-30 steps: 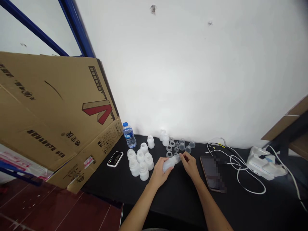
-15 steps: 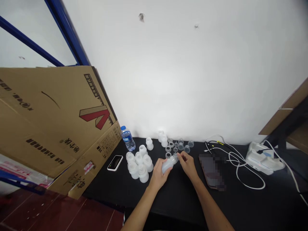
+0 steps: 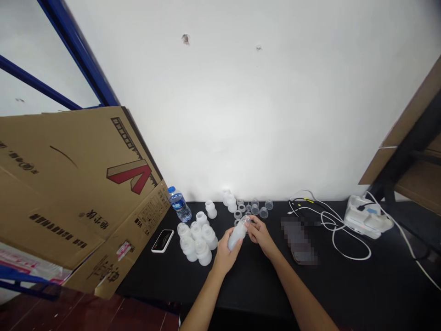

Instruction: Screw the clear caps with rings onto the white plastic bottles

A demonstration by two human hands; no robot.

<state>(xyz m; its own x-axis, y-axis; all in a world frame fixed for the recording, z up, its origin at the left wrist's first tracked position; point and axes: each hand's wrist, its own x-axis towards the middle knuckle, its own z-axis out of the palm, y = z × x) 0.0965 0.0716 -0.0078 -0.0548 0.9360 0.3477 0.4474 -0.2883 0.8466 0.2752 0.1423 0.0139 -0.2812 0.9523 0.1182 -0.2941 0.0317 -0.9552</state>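
Observation:
A small translucent baby bottle (image 3: 237, 235) lies tilted in my left hand (image 3: 225, 253), whose fingers wrap round its body. At its upper right end is a clear dome-shaped cap (image 3: 245, 220), and the fingers of my right hand (image 3: 260, 234) are closed on its side. Just beyond my hands lie several clear rings (image 3: 237, 214) and clear dome caps (image 3: 263, 212). Left of my left hand stands a cluster of white bottles (image 3: 203, 252), several with clear tops. Another white bottle (image 3: 211, 209) stands behind them, and more white bottles (image 3: 231, 203) are by the wall.
A water bottle (image 3: 179, 205) and a white-edged phone (image 3: 162, 241) are at the left, by a large cardboard box (image 3: 79, 193). A blurred dark object (image 3: 299, 241) lies right of my right hand. White cables (image 3: 339, 234) run to a white power unit (image 3: 365, 218) farther right.
My right hand has shifted from the tip of the clear top to its side, its fingers more curled. The bottle is held more upright. The whole view has shifted slightly.

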